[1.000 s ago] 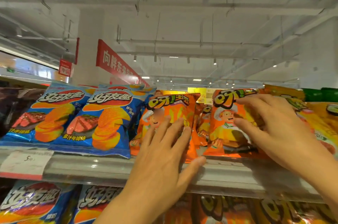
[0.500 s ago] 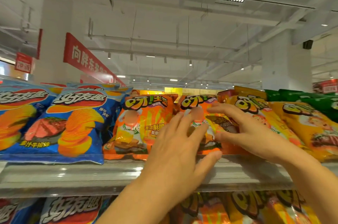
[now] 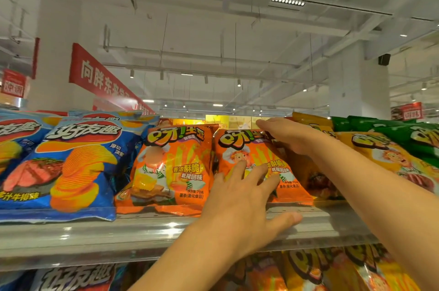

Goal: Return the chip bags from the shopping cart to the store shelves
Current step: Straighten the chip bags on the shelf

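While my left hand (image 3: 240, 205) lies flat against the lower front of the orange chip bag (image 3: 251, 148), its fingers (image 3: 255, 173) are straight and spread apart, tips pressing the printed face, and the thumb stretches out to the side along the clear front rail of the shelf (image 3: 95, 238). My right hand (image 3: 288, 136) rests over the bag's upper right corner, fingers extended and held close together, reaching past the top edge; I cannot tell whether the thumb hooks behind the bag. That bag stands upright on the top shelf, between my two hands, its bottom seam just behind the rail. Just beyond the little-finger side of my left hand stands a second orange bag (image 3: 171, 167) of the same kind, touching the first. Farther out on that side sit blue ridged-chip bags (image 3: 76, 167). Under my right forearm and beyond it lie yellow bags (image 3: 384, 155), with green bags (image 3: 392, 129) behind them. Below my left wrist, more bags fill the lower shelf (image 3: 78, 276).
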A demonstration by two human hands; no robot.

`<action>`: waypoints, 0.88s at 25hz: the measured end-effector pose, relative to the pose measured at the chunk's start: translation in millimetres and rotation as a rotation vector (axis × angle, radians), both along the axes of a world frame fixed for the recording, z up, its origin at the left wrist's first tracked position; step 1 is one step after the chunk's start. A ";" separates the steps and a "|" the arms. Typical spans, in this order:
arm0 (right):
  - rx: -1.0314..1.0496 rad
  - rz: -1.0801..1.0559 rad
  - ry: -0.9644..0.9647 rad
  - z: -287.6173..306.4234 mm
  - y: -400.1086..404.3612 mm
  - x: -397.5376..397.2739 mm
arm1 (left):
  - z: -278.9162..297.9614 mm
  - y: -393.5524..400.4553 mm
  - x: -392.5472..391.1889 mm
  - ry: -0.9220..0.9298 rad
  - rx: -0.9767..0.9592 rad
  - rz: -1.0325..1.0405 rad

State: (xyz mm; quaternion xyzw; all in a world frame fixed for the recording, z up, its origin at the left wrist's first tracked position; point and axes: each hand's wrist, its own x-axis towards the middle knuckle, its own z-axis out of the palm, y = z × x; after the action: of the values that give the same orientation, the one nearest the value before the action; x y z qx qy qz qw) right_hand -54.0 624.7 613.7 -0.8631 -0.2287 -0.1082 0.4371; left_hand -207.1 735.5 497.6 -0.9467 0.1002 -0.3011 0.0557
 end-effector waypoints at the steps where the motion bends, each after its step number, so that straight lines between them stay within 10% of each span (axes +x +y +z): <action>1: -0.007 -0.006 0.031 0.6 1.0 2.6 | -1.6 0.0 -0.4 -0.013 0.008 -0.002; 14: 0.097 -0.086 -0.655 -44.5 -99.1 -58.8 | -20.0 -18.3 -9.0 -0.157 0.027 -0.159; 22: -0.258 0.000 -0.422 -75.5 -156.3 -33.0 | -10.2 -86.4 29.2 -0.110 -0.024 -0.117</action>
State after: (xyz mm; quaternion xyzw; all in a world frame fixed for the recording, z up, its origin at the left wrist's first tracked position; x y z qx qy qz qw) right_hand -87.1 468.4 538.3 -0.8701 -0.3267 -0.2560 0.2657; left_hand -177.9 649.0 487.4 -0.9219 0.1485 -0.3564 0.0319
